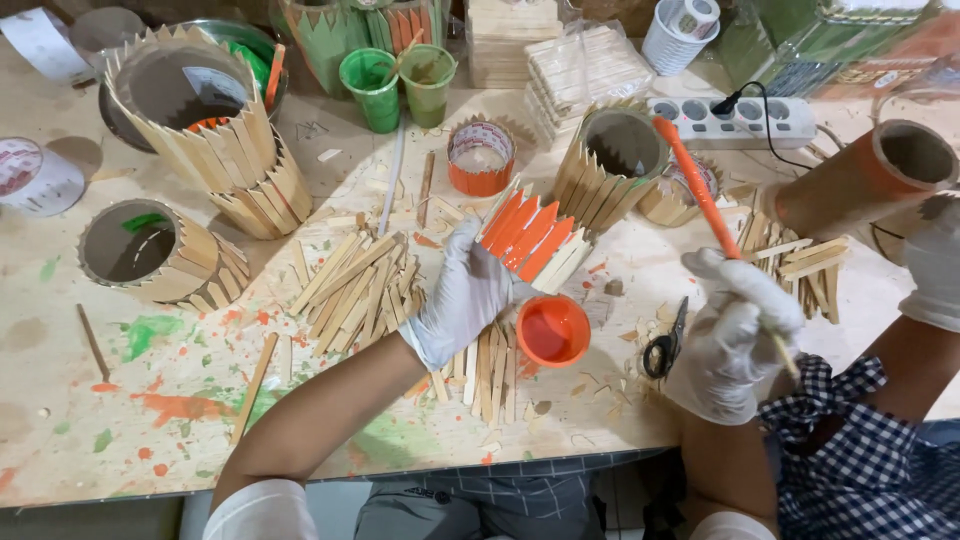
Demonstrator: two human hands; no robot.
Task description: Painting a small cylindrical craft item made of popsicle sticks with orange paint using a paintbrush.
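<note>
My left hand [465, 295], in a white glove, grips a small holder made of pointed wooden sticks [532, 240]; several of its sticks are painted orange, the rest are bare wood. My right hand [728, 335], also gloved, is closed around an orange-handled brush [700, 195] that points up and away from me. A small cup of orange paint [551, 329] stands on the table between my hands, just below the holder. Black scissors [664, 344] lie next to my right hand.
Loose wooden sticks [350, 285] lie in piles on the paint-stained table [150, 420]. Unpainted stick holders [215, 130] [608, 160] [150, 250], green cups [372, 85], a power strip [735, 120] and a co-worker's gloved hand [935, 260] with a cardboard tube [860, 180] surround me.
</note>
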